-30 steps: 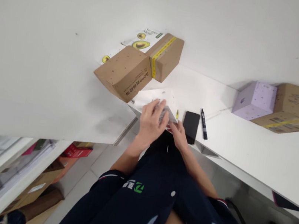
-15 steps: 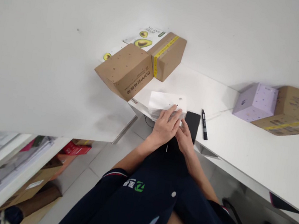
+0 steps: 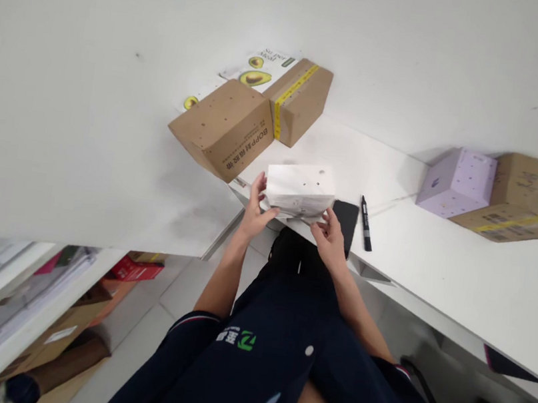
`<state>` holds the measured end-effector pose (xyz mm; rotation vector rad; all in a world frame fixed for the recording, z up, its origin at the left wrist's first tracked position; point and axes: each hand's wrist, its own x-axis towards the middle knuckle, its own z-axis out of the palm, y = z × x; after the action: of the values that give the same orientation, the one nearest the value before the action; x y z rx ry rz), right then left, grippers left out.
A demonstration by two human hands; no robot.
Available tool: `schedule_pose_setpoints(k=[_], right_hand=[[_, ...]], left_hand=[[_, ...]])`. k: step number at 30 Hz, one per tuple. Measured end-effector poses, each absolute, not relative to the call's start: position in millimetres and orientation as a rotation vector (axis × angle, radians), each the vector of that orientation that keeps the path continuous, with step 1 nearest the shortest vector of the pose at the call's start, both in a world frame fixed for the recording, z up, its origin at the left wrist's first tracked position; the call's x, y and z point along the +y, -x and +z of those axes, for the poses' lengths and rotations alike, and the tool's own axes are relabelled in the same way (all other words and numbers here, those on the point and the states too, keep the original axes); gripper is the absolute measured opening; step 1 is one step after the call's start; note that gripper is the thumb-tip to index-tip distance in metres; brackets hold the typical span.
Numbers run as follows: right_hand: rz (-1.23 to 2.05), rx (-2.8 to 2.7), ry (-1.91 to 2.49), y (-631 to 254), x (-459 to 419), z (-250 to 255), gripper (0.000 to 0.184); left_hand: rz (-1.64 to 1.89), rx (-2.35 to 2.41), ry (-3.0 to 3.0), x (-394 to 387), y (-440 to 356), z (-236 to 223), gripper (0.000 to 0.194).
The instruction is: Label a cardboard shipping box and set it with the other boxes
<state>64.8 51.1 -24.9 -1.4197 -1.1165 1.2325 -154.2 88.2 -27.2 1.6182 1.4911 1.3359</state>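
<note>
Left hand [image 3: 256,210] has shifted from the front of the white box [image 3: 300,179] to its left end; right hand [image 3: 329,232] holds the right, both half-curled. Box at desk [image 3: 421,265] edge, near face blurred. Cardboard carton [image 3: 234,126] reads "BOPP", finer print illegible; avocado-printed panel [image 3: 261,69] partly hidden.

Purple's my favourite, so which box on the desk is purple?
The lilac box right of the black marker, beside a taped carton. Only it is purple: that neighbour and the two cartons at left are brown; the pack being handled is white.
</note>
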Motion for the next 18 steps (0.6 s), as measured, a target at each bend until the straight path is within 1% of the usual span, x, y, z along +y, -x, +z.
schedule_pose_setpoints(k=[3, 5, 7, 9, 11, 13, 16, 18], right_hand=[[1.161, -1.216, 1.473, -66.9, 56.8, -21.1, 0.081], [1.138, -1.265, 1.477, -69.7, 58.8, -15.4, 0.078], [1.083, -1.312, 1.471, -72.3, 58.2, -10.0, 0.072], [1.035, -1.340, 1.469, -72.9, 55.6, -7.5, 0.068], [1.021, -1.340, 1.486, -71.0, 52.6, -9.2, 0.069], [1.015, -1.317, 1.526, -67.8, 50.7, -13.5, 0.071], [1.007, -1.279, 1.537, -67.1, 52.0, -18.1, 0.070], [1.016, -1.274, 1.505, -73.8, 56.3, -17.1, 0.063]], left_hand=[[1.206, 1.329, -1.420, 101.0, 152.6, -39.2, 0.110], [1.229, 1.313, -1.360, 104.6, 147.2, -34.0, 0.114], [1.275, 1.324, -1.323, 105.3, 142.0, -22.3, 0.104], [1.301, 1.354, -1.241, 105.2, 138.2, -10.9, 0.085], [1.285, 1.386, -1.138, 105.7, 135.0, -5.4, 0.070], [1.241, 1.405, -1.055, 106.5, 131.5, -7.5, 0.059], [1.224, 1.430, -0.939, 106.6, 125.1, -19.4, 0.048], [1.222, 1.469, -0.877, 104.6, 120.5, -28.2, 0.050]])
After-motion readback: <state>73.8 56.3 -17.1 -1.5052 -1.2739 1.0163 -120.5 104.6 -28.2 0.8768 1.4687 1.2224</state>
